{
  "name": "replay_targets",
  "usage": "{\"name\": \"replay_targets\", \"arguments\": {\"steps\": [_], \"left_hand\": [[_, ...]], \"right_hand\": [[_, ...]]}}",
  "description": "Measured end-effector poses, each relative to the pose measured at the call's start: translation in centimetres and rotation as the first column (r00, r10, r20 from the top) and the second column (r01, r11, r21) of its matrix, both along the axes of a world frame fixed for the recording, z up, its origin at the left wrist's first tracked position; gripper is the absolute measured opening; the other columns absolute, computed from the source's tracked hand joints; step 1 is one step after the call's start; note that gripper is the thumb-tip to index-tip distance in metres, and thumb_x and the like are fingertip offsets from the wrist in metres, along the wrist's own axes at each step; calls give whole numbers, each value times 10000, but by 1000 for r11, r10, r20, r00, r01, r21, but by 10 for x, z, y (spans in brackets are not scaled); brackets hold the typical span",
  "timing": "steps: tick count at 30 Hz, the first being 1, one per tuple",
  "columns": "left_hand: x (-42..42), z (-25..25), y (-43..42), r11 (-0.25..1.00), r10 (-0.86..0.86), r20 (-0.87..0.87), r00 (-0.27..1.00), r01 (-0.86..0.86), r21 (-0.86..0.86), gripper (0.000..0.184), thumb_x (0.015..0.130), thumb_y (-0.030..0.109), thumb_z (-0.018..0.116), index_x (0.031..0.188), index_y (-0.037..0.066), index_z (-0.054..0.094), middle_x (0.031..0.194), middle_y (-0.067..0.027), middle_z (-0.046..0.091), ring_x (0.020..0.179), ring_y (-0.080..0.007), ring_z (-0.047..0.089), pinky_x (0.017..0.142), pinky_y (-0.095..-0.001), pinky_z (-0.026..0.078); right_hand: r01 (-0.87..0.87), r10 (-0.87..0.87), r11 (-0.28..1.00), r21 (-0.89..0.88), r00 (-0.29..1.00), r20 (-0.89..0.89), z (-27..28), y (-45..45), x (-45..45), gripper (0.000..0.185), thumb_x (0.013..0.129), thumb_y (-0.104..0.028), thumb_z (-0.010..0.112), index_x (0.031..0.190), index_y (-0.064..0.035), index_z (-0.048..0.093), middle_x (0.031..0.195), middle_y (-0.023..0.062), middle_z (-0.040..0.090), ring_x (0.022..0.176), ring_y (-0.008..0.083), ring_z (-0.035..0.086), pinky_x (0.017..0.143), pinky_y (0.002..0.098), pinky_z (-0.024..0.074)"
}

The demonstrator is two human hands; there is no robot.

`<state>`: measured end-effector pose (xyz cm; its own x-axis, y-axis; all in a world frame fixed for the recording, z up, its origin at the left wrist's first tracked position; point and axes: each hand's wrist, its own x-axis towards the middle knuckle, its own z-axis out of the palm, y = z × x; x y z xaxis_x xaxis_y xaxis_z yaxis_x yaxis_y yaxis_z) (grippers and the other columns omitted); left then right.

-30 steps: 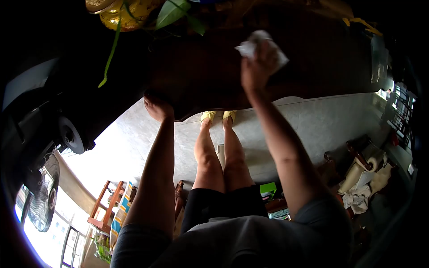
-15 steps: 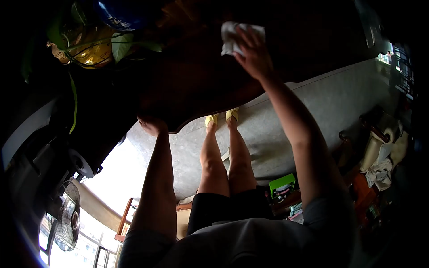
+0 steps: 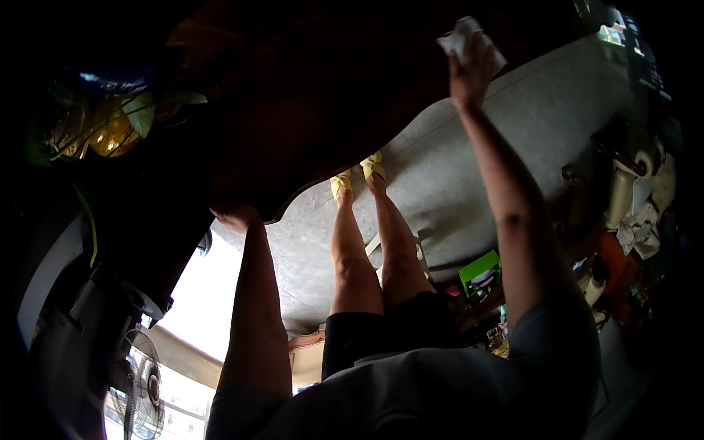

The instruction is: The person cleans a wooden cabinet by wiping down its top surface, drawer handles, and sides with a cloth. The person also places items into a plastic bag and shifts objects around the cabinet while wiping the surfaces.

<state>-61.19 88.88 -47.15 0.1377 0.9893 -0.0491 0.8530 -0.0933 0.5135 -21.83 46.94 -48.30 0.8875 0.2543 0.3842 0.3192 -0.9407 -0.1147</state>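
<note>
A white cloth (image 3: 458,38), perhaps a folded tissue, lies under the outstretched fingers of my right hand (image 3: 473,73), which keeps hold of it near the far right edge of a dark wooden tabletop (image 3: 293,139). My left hand (image 3: 238,218) rests at the near left corner of this wavy-edged top, with nothing seen in it. Its fingers lie in shadow and show only in part, apparently laid along the edge. At the upper left stand a leafy green plant (image 3: 139,114), a golden pot (image 3: 114,137) and a shiny blue object (image 3: 114,79).
A standing fan (image 3: 143,389) is at the lower left near a bright window. On the grey floor (image 3: 455,183) are my feet in yellow slippers (image 3: 372,165), with a pale stool (image 3: 422,253) behind my legs. A green box (image 3: 480,271) and cluttered furniture stand at the right.
My right hand has moved right with the white cloth, toward the tabletop's edge. My left hand stays at the corner. The whole view has shifted and turned somewhat.
</note>
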Motion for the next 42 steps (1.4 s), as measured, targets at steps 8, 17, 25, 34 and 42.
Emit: {"name": "replay_targets", "arguments": {"steps": [8,17,25,34,42], "left_hand": [[-11,-12,9,999,-49,-19,999,49,9,574,1069,407,270,1373,16,561,1347,-245,614,1193,-424,633,983,-524,549],[-16,-13,25,991,-50,-160,986,69,115,525,1101,400,282,1366,77,599,1338,-208,642,1221,-359,637,1026,-490,524],[81,45,-62,608,-599,-426,677,732,307,496,1117,370,401,1501,64,470,1422,-198,552,1322,-370,543,1108,-519,435],[336,51,-240,255,-906,-253,339,915,314,502,1110,251,460,1594,137,384,1638,-131,392,1508,-323,380,1237,-555,278],[415,12,-297,382,-858,-246,452,879,284,528,1118,384,407,1591,150,404,1671,-130,343,1521,-332,349,1247,-539,271]], "right_hand": [[43,211,912,407,802,-559,43,197,-287,628,839,-293,791,1441,-338,619,1727,40,252,1579,478,77,1210,710,170],[-360,512,811,461,818,-262,-4,163,-298,508,906,-297,708,1402,-369,622,1671,-88,370,1565,257,283,1273,428,252],[3,47,966,259,981,-188,11,-27,-78,598,930,-443,690,1502,-345,544,1701,-30,297,1606,347,63,1272,565,241],[379,-469,793,478,879,81,46,-83,74,460,942,-144,592,1401,-122,602,1399,122,625,1357,416,483,1153,543,346],[478,-395,847,233,859,-327,39,-90,79,601,1013,-404,577,1581,-289,419,1725,39,223,1586,417,138,1273,597,152]]}}
